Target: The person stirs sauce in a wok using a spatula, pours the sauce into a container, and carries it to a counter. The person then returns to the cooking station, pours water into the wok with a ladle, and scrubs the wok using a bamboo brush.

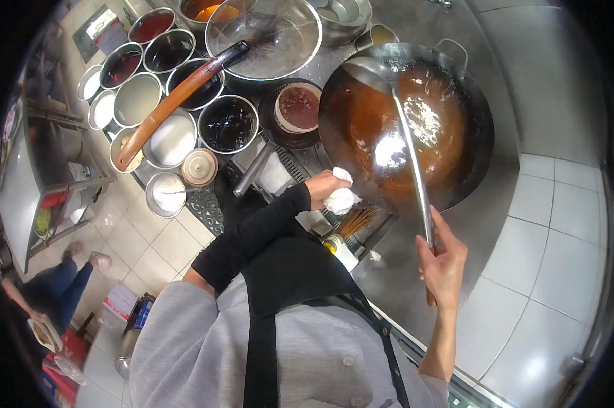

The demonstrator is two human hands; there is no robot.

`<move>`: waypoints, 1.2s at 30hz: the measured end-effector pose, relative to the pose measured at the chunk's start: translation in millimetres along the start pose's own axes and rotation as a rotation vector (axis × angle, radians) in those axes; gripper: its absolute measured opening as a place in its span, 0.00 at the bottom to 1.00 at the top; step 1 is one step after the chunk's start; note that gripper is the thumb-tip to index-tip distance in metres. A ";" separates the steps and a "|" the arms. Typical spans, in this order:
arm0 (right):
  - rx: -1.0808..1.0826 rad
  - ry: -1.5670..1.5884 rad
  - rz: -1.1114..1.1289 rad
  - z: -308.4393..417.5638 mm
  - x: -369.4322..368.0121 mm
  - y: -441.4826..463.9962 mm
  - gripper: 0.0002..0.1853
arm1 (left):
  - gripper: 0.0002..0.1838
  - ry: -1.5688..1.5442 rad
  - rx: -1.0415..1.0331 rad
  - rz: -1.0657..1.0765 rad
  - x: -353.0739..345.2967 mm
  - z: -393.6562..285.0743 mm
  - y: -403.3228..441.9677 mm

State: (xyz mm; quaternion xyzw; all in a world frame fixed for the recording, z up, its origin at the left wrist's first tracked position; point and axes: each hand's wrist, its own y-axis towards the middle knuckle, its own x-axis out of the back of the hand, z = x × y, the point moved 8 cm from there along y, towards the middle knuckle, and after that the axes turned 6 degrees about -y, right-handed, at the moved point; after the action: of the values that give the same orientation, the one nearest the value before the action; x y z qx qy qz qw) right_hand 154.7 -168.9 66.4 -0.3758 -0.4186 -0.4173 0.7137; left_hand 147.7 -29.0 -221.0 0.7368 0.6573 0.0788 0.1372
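My right hand (444, 262) is wrapped around the long handle of a metal ladle (410, 146). The bowl of the ladle lies at the far left side of a large dark wok (480, 136), over brown, shiny liquid (371, 126). At the wok's near left edge, my left hand (326, 190) is closed on a white cloth (341, 197). Whether the cloth also wraps a wok handle is hidden. A bamboo brush (356, 221) lies just below that hand.
Left of the wok stand several metal pots of dark, red and white contents, and a tub of reddish liquid (299, 107). A wooden-handled strainer (279, 58) rests across them. Tiled wall (545, 272) is at right. Another person (65, 285) stands at lower left.
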 end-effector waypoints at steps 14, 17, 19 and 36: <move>0.200 -0.108 0.038 -3.2 -10.5 24.3 0.28 | 0.17 0.146 -0.060 0.002 4.2 -17.0 6.4; 0.097 -0.146 0.087 1.4 -6.8 23.4 0.28 | 0.17 -0.165 0.114 0.000 1.8 -3.0 7.0; 0.122 -0.124 0.083 1.7 -4.9 21.2 0.28 | 0.17 -0.499 0.265 -0.061 -1.6 7.2 6.2; 0.126 -0.191 0.169 -13.3 14.8 -31.6 0.30 | 0.05 -0.995 0.604 -0.185 -24.2 35.1 8.7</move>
State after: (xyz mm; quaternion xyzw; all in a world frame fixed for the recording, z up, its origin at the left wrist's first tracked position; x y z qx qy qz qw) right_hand 134.2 -196.5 80.9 -0.4020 -0.4770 -0.2911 0.7254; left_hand 163.3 -57.3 -250.2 0.6313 0.5687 -0.4794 0.2196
